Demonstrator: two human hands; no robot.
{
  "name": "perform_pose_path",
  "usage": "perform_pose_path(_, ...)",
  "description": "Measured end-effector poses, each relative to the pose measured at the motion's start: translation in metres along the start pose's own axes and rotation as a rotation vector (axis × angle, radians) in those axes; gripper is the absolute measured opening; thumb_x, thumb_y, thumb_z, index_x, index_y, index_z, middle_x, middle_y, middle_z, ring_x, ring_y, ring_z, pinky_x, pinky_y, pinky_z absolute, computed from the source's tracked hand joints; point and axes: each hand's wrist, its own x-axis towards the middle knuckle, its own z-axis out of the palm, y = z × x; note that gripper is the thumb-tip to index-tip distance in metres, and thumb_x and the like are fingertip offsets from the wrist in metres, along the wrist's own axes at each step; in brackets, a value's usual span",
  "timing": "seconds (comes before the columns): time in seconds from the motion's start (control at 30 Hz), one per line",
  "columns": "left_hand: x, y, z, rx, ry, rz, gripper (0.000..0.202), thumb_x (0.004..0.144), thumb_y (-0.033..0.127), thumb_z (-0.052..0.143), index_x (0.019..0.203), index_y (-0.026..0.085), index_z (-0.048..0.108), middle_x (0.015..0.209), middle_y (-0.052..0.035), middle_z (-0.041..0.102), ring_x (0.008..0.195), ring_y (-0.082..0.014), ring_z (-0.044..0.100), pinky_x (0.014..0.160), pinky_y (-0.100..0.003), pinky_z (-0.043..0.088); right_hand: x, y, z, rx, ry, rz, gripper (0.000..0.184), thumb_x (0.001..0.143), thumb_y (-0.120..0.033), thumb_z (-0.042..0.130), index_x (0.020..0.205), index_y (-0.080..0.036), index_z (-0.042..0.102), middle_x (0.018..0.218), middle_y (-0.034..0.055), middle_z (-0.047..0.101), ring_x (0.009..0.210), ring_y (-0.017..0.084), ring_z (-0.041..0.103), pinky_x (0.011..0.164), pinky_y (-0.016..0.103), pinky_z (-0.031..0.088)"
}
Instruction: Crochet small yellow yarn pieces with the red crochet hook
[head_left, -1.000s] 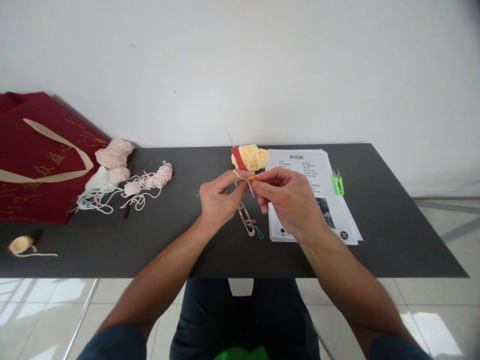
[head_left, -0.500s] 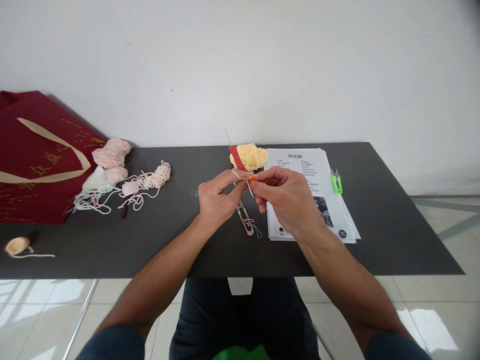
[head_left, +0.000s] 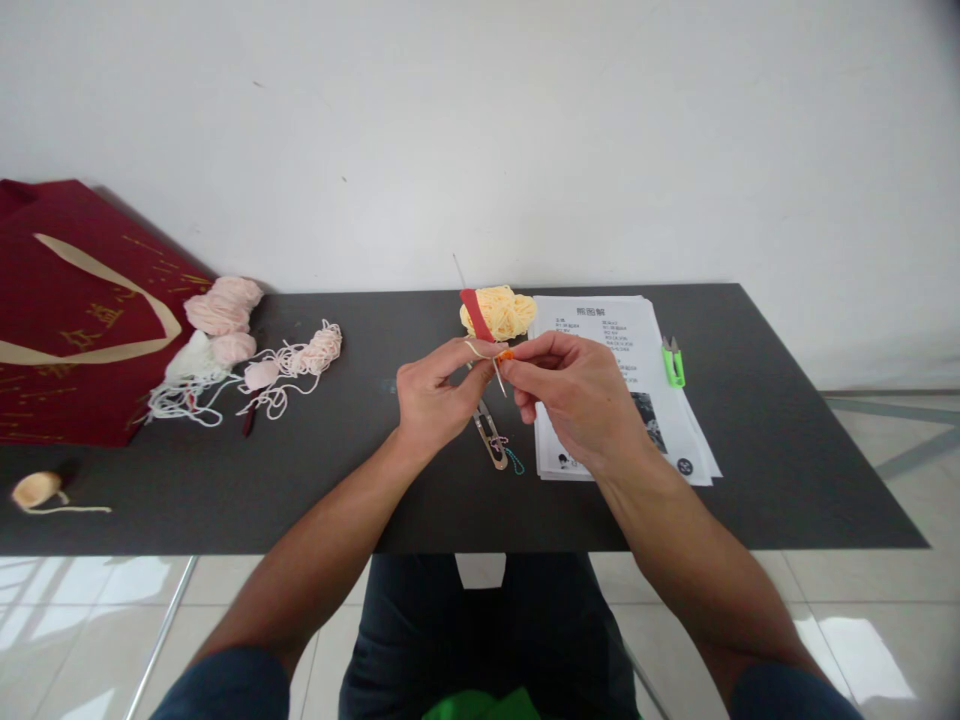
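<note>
My left hand (head_left: 435, 395) and my right hand (head_left: 577, 400) meet above the middle of the black table (head_left: 750, 480), both pinched shut. A crochet hook with a red handle (head_left: 475, 313) rises up from between them, its thin metal tip toward the wall. A pale yellow strand (head_left: 480, 352) loops over my left forefinger. A small orange bit (head_left: 505, 355) shows at my right fingertips. Just behind the hands lies a yellow yarn ball (head_left: 501, 311).
Metal snips (head_left: 490, 434) with a small teal charm lie under my hands. Printed sheets (head_left: 622, 385) and green snips (head_left: 673, 362) are to the right. Pink and white yarn (head_left: 240, 350) and a dark red bag (head_left: 75, 310) sit left; a small tan piece (head_left: 34, 489) lies near the left edge.
The hands hold nearly still; the hook's tip has shifted very slightly. The view drifted a little.
</note>
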Motion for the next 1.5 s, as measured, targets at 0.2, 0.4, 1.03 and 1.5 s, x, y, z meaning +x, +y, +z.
perform_pose_path(0.2, 0.004, 0.000, -0.002, 0.073, -0.033, 0.111, 0.015, 0.089, 0.015, 0.072, 0.099, 0.024, 0.080, 0.094, -0.0011, 0.082, 0.083, -0.0136, 0.078, 0.080, -0.023, 0.061, 0.000, -0.001, 0.001, -0.003, 0.000, 0.012, 0.023, 0.066, -0.024, 0.090, 0.073, -0.017, 0.069, 0.050, -0.0036, 0.065, 0.039, 0.008, 0.055, 0.036, 0.019, 0.045)
perform_pose_path(0.4, 0.008, 0.001, -0.006, 0.139, -0.054, 0.267, 0.018, 0.088, 0.008, 0.072, 0.097, 0.022, 0.079, 0.092, -0.0010, 0.082, 0.080, -0.0110, 0.077, 0.075, -0.018, 0.059, 0.000, -0.002, 0.000, -0.039, -0.007, 0.024, 0.017, 0.067, -0.019, 0.086, 0.073, -0.016, 0.070, 0.050, -0.0040, 0.064, 0.039, 0.007, 0.054, 0.037, 0.019, 0.044)
perform_pose_path(1.03, 0.002, -0.002, -0.003, 0.145, 0.001, 0.133, 0.014, 0.087, 0.019, 0.075, 0.098, 0.025, 0.081, 0.091, -0.0013, 0.082, 0.076, -0.0132, 0.077, 0.075, -0.022, 0.060, 0.001, -0.005, -0.005, 0.034, -0.057, 0.028, 0.031, 0.065, -0.035, 0.094, 0.077, -0.016, 0.072, 0.057, -0.0007, 0.070, 0.045, 0.010, 0.060, 0.036, 0.019, 0.044)
perform_pose_path(1.5, -0.003, -0.011, 0.001, -0.033, -0.017, -0.038, 0.015, 0.082, 0.019, 0.079, 0.096, 0.024, 0.081, 0.092, -0.0033, 0.082, 0.079, -0.0163, 0.077, 0.075, -0.027, 0.060, 0.005, -0.007, -0.009, -0.009, -0.127, 0.050, 0.032, 0.075, -0.041, 0.086, 0.088, -0.019, 0.067, 0.062, -0.0032, 0.069, 0.043, 0.008, 0.055, 0.033, 0.018, 0.033)
